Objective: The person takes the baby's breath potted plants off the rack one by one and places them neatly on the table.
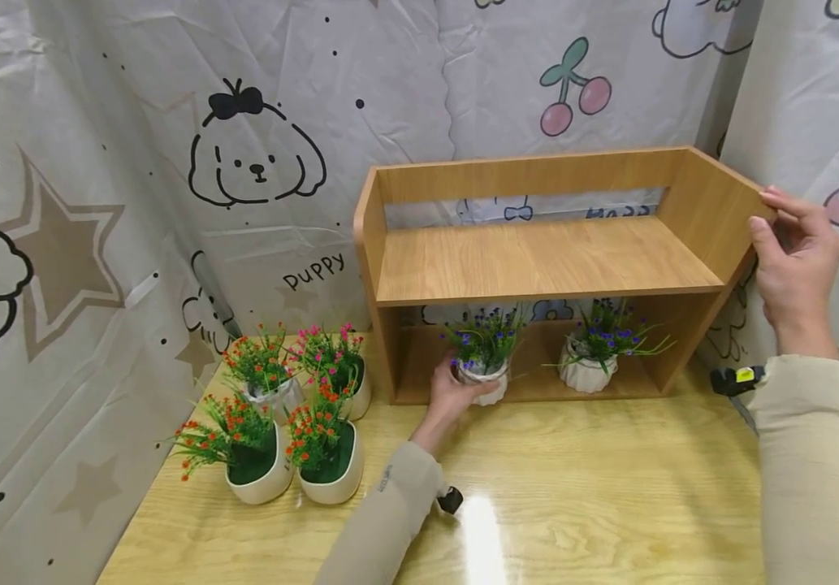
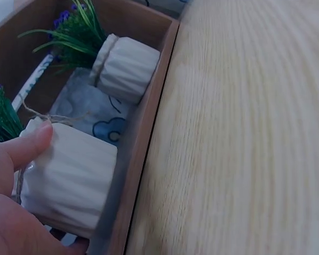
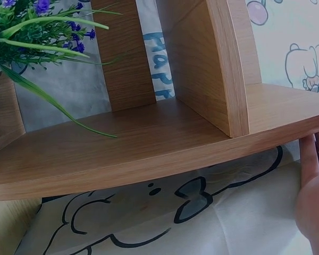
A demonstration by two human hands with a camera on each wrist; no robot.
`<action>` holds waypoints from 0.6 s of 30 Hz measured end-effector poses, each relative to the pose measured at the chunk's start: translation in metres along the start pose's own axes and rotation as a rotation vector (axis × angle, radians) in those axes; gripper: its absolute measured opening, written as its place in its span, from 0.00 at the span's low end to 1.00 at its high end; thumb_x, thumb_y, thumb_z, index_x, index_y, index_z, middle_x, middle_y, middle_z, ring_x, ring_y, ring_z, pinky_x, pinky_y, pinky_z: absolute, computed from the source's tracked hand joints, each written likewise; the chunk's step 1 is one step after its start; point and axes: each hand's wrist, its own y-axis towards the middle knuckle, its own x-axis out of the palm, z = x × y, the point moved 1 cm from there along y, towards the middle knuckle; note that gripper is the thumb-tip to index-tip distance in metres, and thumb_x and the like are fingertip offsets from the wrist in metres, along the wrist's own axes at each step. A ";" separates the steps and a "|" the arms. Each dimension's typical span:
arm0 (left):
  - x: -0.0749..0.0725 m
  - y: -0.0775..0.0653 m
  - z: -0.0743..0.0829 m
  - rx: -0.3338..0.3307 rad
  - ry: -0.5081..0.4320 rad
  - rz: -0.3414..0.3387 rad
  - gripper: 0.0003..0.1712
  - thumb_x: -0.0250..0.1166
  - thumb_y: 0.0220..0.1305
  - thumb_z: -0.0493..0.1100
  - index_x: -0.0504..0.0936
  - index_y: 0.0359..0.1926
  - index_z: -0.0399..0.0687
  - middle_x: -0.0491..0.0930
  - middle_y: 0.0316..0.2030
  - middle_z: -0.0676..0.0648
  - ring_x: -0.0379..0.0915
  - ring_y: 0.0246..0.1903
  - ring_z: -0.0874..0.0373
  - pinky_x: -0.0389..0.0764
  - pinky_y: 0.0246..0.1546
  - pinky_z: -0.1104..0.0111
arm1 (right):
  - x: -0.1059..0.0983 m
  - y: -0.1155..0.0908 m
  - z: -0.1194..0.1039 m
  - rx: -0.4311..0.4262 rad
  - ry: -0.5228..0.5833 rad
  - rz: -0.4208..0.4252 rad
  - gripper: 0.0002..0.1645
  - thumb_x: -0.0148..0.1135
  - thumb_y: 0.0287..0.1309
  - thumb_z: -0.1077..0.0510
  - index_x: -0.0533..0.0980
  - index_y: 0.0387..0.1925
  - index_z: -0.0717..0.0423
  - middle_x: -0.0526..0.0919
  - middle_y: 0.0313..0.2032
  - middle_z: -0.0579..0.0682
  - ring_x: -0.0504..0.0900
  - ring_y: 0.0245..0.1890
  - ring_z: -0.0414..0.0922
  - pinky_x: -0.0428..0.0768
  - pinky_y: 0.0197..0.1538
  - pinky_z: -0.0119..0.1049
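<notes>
A white fluted pot (image 2: pixel 74 178) with purple-blue flowers (image 1: pixel 483 337) stands at the front left of the wooden shelf's (image 1: pixel 551 256) lower level. My left hand (image 1: pixel 454 398) grips this pot, the thumb across its side near the twine bow and the other fingers partly hidden behind it. A matching pot (image 1: pixel 589 370) with blue-purple flowers sits farther right on the same level. At the shelf's right side panel, my right hand (image 1: pixel 799 256) holds the front edge near the top corner, thumb and fingertips on the wood.
Left of the shelf, several potted plants stand grouped on the table (image 1: pixel 573 487): orange-flowered pots (image 1: pixel 261 487) and a pink-flowered pot (image 1: pixel 361 398). The shelf's upper board (image 1: pixel 536 256) is bare wood. A printed curtain (image 1: pixel 280 122) hangs close behind and at both sides.
</notes>
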 end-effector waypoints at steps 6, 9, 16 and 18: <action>-0.013 -0.015 0.005 -0.033 0.026 -0.017 0.52 0.86 0.43 0.36 0.71 0.71 0.45 0.78 0.64 0.40 0.72 0.66 0.43 0.73 0.71 0.51 | 0.000 0.000 -0.001 0.010 0.012 0.004 0.21 0.58 0.73 0.63 0.80 0.62 0.45 0.78 0.67 0.40 0.75 0.66 0.39 0.68 0.76 0.32; -0.020 -0.024 0.007 -0.042 0.011 -0.030 0.51 0.85 0.44 0.35 0.70 0.70 0.43 0.78 0.63 0.40 0.73 0.65 0.43 0.74 0.70 0.51 | 0.000 0.000 0.000 0.011 0.004 0.005 0.20 0.58 0.74 0.62 0.80 0.63 0.45 0.78 0.67 0.40 0.75 0.65 0.39 0.68 0.76 0.33; -0.033 -0.044 0.011 -0.059 -0.070 -0.081 0.52 0.84 0.47 0.34 0.67 0.72 0.43 0.76 0.65 0.39 0.72 0.65 0.42 0.77 0.68 0.52 | -0.004 0.009 0.010 0.035 0.022 -0.006 0.21 0.59 0.73 0.62 0.79 0.63 0.44 0.77 0.67 0.39 0.75 0.67 0.39 0.67 0.76 0.33; -0.039 -0.050 0.013 -0.085 -0.083 -0.084 0.54 0.83 0.47 0.33 0.65 0.74 0.43 0.74 0.67 0.38 0.70 0.67 0.41 0.78 0.67 0.52 | -0.003 0.010 0.015 0.041 0.032 -0.018 0.21 0.58 0.73 0.63 0.79 0.63 0.44 0.77 0.67 0.40 0.74 0.67 0.39 0.66 0.76 0.33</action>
